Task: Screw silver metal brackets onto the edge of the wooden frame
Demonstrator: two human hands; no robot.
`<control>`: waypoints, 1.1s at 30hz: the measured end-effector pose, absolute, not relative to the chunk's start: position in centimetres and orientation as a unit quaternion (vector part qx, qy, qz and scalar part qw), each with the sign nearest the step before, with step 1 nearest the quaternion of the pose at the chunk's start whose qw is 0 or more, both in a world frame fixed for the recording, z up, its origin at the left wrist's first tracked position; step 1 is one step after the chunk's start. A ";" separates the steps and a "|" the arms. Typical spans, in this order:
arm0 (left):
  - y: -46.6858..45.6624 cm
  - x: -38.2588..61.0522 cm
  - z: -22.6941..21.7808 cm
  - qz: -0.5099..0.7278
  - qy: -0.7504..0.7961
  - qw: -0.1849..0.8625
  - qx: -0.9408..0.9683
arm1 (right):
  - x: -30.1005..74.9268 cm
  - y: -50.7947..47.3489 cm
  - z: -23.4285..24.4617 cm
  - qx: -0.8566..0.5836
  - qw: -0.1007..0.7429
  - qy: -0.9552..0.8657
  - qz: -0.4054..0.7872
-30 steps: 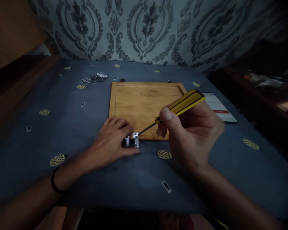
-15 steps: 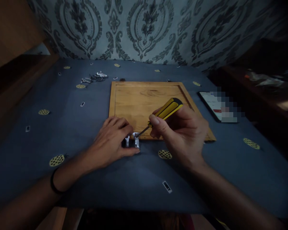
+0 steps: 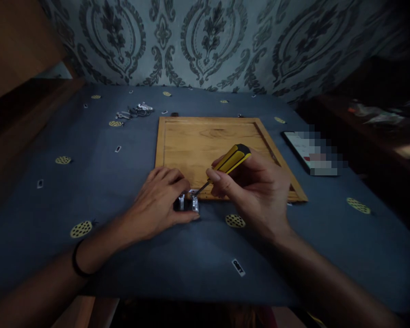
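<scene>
A wooden cabinet door panel (image 3: 205, 157) lies flat on the cloth-covered table. At its near edge sits a shiny metal hinge (image 3: 194, 202). My left hand (image 3: 160, 196) grips the hinge, thumb on its near side and fingers on the wood. My right hand (image 3: 259, 191) holds a yellow and black screwdriver (image 3: 230, 161) between thumb and fingers. The screwdriver slants down to the left, its tip at the hinge's plate; the screw under it is too small to make out.
Several loose metal pieces (image 3: 136, 110) lie at the back left of the blue patterned cloth (image 3: 99, 191). A phone (image 3: 297, 143), partly blurred, rests to the right of the panel. A patterned wall (image 3: 171, 41) rises behind the table; dark furniture stands on both sides.
My right hand and the screwdriver's handle have shifted slightly left and down, so the handle's angle differs. The tip stays at the hinge. My left hand has not visibly moved.
</scene>
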State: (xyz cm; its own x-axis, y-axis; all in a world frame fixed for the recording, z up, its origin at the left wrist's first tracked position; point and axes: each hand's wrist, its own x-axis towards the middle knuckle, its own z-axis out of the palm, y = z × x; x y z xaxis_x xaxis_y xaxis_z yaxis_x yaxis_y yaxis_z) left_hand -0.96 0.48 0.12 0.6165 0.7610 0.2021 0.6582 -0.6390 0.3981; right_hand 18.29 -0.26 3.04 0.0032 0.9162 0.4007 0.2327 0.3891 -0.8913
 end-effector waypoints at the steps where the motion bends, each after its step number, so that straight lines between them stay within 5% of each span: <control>1: 0.5 -0.9 0.2 0.177 0.401 0.146 0.887 | 18.4 -0.2 3.3 -0.448 0.535 -0.637 0.329; 6: 0.5 -0.9 0.3 0.172 0.407 0.154 0.884 | 19.7 0.1 4.8 -0.393 0.450 -0.677 0.429; 11: 0.5 -1.0 0.3 0.168 0.407 0.165 0.883 | 20.6 0.4 5.1 -0.373 0.405 -0.728 0.408; 24: 0.6 -1.1 0.1 0.184 0.395 0.140 0.889 | 18.2 -1.7 5.3 -0.388 0.680 -0.570 0.248; 33: 0.6 -0.9 -0.1 0.186 0.393 0.132 0.891 | 18.7 -0.7 3.9 -0.482 0.536 -0.631 0.287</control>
